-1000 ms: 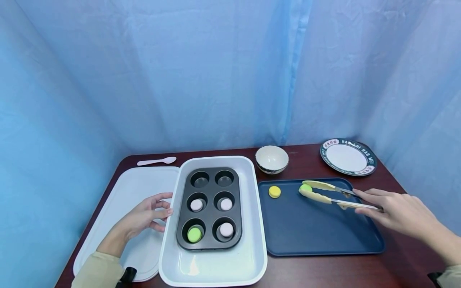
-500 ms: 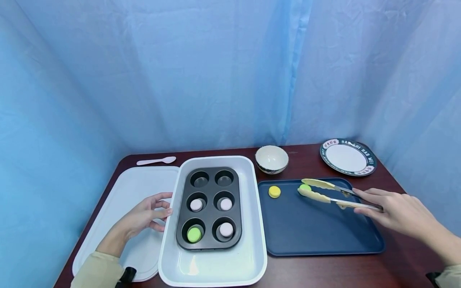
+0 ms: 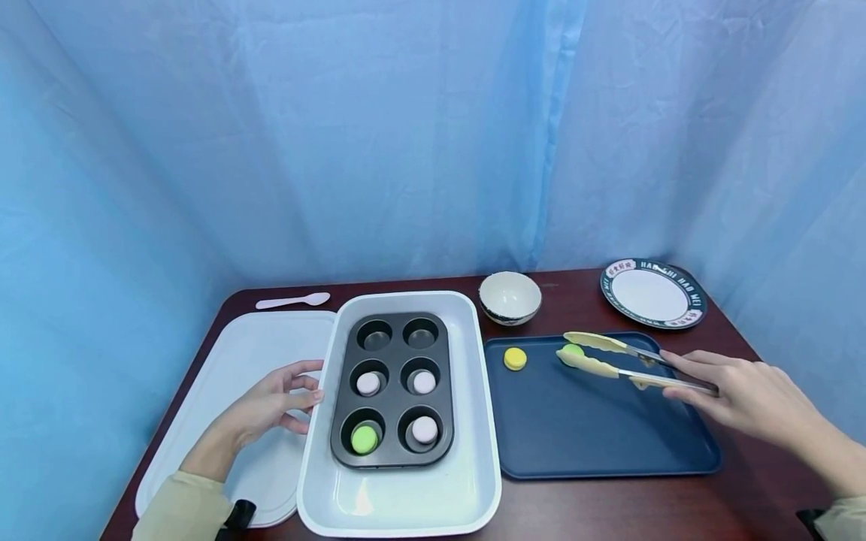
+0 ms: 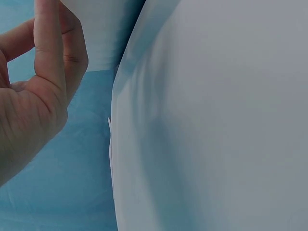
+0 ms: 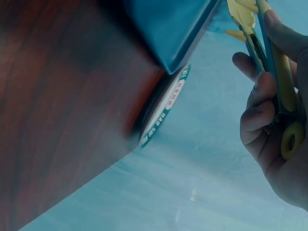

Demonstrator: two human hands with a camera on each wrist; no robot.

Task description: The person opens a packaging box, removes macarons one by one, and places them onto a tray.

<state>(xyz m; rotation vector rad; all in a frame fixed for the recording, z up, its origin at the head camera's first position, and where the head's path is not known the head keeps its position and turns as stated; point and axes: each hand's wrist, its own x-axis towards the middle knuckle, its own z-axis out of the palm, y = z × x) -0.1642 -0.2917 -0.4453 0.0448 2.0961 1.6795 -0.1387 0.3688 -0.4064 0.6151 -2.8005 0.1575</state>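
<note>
My right hand (image 3: 734, 391) grips yellow-tipped tongs (image 3: 619, 359), whose tips close around a green macaron (image 3: 574, 350) at the back of the dark blue tray (image 3: 595, 436). A yellow macaron (image 3: 515, 358) lies at that tray's back left. In the right wrist view my right hand (image 5: 276, 120) curls round the tongs' handles (image 5: 269, 57). My left hand (image 3: 271, 406) rests with loosely bent fingers against the left rim of the white baking dish (image 3: 406, 503). Inside it sits a dark muffin tin (image 3: 393, 391) with three white macarons (image 3: 424, 382) and one green macaron (image 3: 364, 439).
A white board (image 3: 230, 383) lies under my left hand, with a white spoon (image 3: 293, 301) behind it. A small bowl (image 3: 510, 297) and a green-rimmed plate (image 3: 652, 294) stand at the back. Blue curtains enclose the dark wooden table (image 3: 744, 496).
The tongs and the green macaron have shifted slightly left and a little toward the back of the tray. My left hand has stayed in place.
</note>
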